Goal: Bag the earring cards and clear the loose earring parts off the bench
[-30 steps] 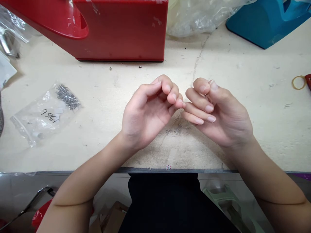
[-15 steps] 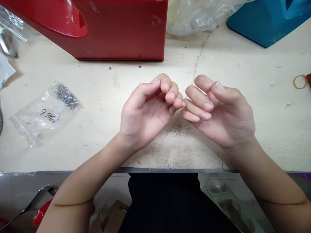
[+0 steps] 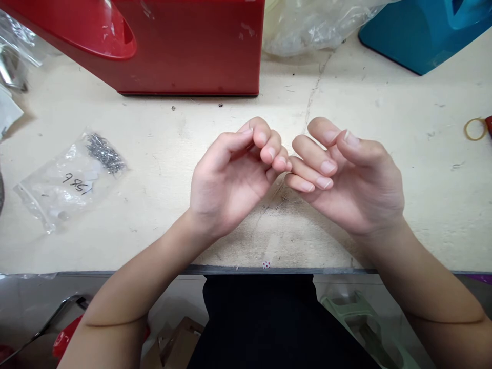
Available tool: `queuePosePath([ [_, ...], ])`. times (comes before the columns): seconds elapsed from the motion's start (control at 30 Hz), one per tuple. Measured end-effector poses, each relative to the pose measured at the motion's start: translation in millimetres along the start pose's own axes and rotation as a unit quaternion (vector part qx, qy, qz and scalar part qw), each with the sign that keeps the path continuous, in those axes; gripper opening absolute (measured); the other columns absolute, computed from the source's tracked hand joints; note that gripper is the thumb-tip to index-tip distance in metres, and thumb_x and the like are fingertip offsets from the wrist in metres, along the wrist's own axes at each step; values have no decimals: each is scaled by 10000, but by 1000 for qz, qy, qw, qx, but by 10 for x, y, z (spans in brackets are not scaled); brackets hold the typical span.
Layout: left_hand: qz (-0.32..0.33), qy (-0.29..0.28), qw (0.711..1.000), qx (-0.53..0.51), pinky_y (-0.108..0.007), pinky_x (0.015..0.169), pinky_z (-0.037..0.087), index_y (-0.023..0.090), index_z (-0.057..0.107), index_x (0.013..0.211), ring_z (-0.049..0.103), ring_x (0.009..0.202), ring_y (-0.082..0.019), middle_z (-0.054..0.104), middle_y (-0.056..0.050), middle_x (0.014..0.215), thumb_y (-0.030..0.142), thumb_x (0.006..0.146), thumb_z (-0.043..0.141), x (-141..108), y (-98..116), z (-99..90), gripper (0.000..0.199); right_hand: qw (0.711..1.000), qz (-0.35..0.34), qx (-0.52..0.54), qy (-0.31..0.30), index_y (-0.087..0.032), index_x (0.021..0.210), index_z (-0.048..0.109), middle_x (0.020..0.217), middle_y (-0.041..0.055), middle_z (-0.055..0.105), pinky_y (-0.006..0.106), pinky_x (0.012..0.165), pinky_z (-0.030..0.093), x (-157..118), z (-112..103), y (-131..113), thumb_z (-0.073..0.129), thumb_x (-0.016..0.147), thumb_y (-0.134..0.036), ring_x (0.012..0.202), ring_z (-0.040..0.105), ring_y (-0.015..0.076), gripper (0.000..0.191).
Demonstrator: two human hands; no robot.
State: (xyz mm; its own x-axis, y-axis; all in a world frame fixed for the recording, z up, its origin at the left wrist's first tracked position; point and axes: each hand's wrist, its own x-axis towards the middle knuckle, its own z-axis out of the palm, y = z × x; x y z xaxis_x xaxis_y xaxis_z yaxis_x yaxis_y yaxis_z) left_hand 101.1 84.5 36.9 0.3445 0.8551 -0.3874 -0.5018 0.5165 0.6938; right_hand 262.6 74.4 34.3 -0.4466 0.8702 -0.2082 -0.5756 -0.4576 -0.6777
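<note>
Upside-down "1586" (image 3: 78, 183) — on plastic bag (image 3: 73, 163)

Thin, dark strands (image 3: 283, 198), a loose scatter, flat on the tabletop just on your side of where the fingertips of your left hand (image 3: 238, 184) and right hand (image 3: 346, 184) nearly meet; too fine to identify. Well left of your left hand: clear plastic bag (image 3: 57, 187), flat, slanted, creased, dark handwriting; silver, pin-like pieces (image 3: 105, 152) bunched at the end nearer that hand.

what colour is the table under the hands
Pale cream; the table shows in the head view.
</note>
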Motion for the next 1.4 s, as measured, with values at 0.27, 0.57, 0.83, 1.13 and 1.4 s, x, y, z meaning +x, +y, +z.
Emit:
queuePosePath([
  [0.27, 12, -28, 999, -20, -250, 702, 560, 206, 434, 656, 576, 651, -117, 410, -15, 664, 219, 973, 366, 10, 0, -3, 324, 1000, 1, -25, 9, -226, 748, 401, 633, -76, 363, 222, 636, 510, -7, -9, -5, 715, 904, -349, 577, 441, 73, 371],
  [0.57, 180, -71, 923, 332, -317, 703, 630, 203, 502, 750, 692, 738, -152, 506, -18, 674, 500, 1076, 299, 91, -25, -214, 485, 999, -22, -2, -29, -224, 740, 476, 614, -64, 445, 244, 648, 533, -3, -45, 40, 681, 906, -412, 579, 485, 90, 323],
  [0.83, 228, -88, 894, 376, -271, 600, 604, 207, 511, 745, 674, 661, -139, 509, -10, 627, 533, 1083, 296, 49, 24, -109, 516, 999, -35, 2, -28, -225, 727, 522, 604, -50, 473, 266, 644, 535, -23, 6, 44, 675, 879, -357, 577, 484, 109, 253],
  [1.13, 220, -113, 906, 344, -258, 470, 548, 229, 399, 713, 582, 552, -133, 440, 13, 569, 549, 1043, 424, 20, 46, -90, 460, 999, -24, 7, -46, -209, 731, 555, 620, -51, 517, 252, 660, 535, -29, 7, 8, 705, 886, -324, 573, 484, 93, 245],
  [1.4, 213, -159, 933, 243, -251, 525, 562, 222, 422, 713, 611, 630, -118, 546, 14, 655, 292, 1058, 437, -26, -14, -76, 353, 999, 13, -14, -26, -187, 714, 567, 636, -52, 561, 214, 703, 529, -51, 64, -68, 771, 877, -212, 648, 559, 82, 262],
])
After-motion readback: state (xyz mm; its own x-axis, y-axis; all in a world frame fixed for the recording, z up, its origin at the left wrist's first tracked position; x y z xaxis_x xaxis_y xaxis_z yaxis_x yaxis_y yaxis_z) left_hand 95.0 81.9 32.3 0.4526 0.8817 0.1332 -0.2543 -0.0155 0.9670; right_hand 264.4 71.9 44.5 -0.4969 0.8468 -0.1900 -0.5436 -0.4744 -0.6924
